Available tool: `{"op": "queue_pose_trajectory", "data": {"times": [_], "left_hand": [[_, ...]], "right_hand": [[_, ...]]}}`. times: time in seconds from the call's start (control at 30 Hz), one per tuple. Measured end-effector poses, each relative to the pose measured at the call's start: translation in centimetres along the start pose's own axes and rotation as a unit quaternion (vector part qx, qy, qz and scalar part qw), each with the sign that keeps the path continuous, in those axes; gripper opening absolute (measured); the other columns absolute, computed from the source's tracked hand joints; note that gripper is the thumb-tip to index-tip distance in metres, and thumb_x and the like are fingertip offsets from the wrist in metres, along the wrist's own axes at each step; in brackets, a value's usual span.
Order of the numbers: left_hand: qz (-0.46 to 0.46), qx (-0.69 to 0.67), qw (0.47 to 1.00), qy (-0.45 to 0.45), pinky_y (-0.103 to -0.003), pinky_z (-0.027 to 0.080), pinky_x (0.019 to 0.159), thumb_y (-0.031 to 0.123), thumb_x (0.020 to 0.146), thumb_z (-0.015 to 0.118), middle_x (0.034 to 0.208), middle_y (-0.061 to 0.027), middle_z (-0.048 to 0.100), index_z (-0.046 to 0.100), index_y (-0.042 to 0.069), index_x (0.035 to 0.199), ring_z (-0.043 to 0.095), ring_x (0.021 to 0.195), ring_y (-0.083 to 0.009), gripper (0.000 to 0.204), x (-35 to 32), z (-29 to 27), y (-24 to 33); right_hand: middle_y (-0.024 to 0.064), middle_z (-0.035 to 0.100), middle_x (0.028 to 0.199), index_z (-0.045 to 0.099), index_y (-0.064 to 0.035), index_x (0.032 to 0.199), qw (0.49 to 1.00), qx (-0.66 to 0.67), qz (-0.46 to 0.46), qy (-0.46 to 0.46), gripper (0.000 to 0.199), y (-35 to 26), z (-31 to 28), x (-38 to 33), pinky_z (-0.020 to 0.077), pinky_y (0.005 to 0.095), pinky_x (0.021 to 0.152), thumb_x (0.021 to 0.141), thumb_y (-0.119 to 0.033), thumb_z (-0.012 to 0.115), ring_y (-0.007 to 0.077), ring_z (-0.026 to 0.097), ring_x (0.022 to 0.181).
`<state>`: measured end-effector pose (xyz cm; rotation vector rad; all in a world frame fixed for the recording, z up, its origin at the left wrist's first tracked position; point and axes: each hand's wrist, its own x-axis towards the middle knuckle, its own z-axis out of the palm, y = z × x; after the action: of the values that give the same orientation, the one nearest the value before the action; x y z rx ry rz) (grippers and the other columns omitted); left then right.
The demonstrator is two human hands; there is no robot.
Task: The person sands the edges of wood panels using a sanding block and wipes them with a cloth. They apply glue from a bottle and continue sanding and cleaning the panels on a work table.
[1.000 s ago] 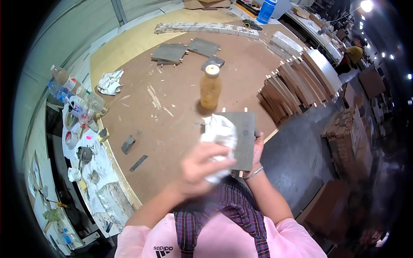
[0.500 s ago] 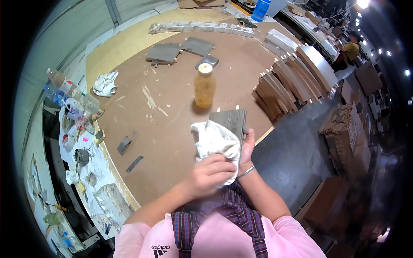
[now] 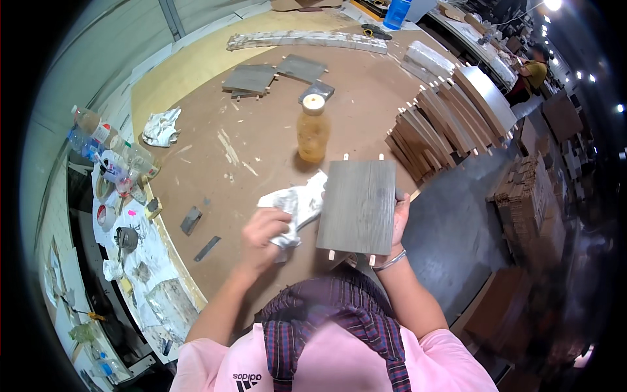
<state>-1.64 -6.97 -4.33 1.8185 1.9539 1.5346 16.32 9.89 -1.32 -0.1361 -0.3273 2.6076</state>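
Observation:
My right hand [image 3: 401,225] grips a grey wood-grain panel [image 3: 358,208] by its right edge, with most of the fingers hidden behind it. Pale dowels stick out of the panel's top and bottom ends, and its broad face is turned up toward me. To the left of it, my left hand [image 3: 264,236] is closed on a crumpled white cloth [image 3: 297,201], whose far end lies close by the panel's left edge. Just beyond the panel stands a bottle of amber liquid [image 3: 313,134] with a white cap.
Several grey panels [image 3: 251,78] lie at the back of the brown table [image 3: 261,137]. Upright brown boards [image 3: 437,124] line the right side. Another white rag [image 3: 161,127], plastic bottles [image 3: 134,157] and a flat dark strip [image 3: 208,249] are on the left. Far right, a person [image 3: 534,72] works.
The cloth has come off the panel and moved left with my left hand. My right hand has turned the panel so its broad face shows.

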Motion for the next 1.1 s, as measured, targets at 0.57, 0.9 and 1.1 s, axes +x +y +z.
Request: {"op": "queue_pose_trajectory", "data": {"times": [0.57,0.9,1.1], "left_hand": [[-0.295,-0.201,0.932,-0.069,-0.038,0.043,0.101,0.006,0.072,0.073,0.121,-0.0136,0.062,0.051,-0.002,0.13,0.059,0.113,-0.0255,0.063,2.9,0.3,7.8],[-0.401,-0.404,0.809,-0.144,-0.025,0.054,0.084,-0.01,0.08,0.067,0.111,-0.0087,0.064,0.047,-0.005,0.131,0.063,0.099,-0.0115,0.054,3.4,1.1,8.0],[-0.403,-0.356,0.827,-0.163,-0.024,0.054,0.082,-0.011,0.08,0.066,0.109,-0.0059,0.063,0.046,-0.004,0.132,0.063,0.098,-0.0102,0.056,3.7,1.2,8.1]], "right_hand": [[0.031,0.03,0.149,0.027,-0.0018,0.151,0.998,0.01,0.021,-0.053,0.103,0.8,2.8,0.1,0.0355,0.0606,0.108,0.075,-0.065,0.056,0.0499,0.037,0.134],[0.0223,0.042,0.145,0.04,-0.0042,0.144,0.962,0.168,0.023,-0.213,0.092,1.4,2.2,-0.4,0.0367,0.0532,0.109,0.079,-0.067,0.055,0.0384,0.045,0.13],[0.019,0.048,0.141,0.045,-0.0043,0.141,0.998,-0.014,-0.011,-0.064,0.09,0.8,0.7,-1.3,0.0384,0.0505,0.107,0.078,-0.068,0.057,0.0352,0.048,0.126]]}}
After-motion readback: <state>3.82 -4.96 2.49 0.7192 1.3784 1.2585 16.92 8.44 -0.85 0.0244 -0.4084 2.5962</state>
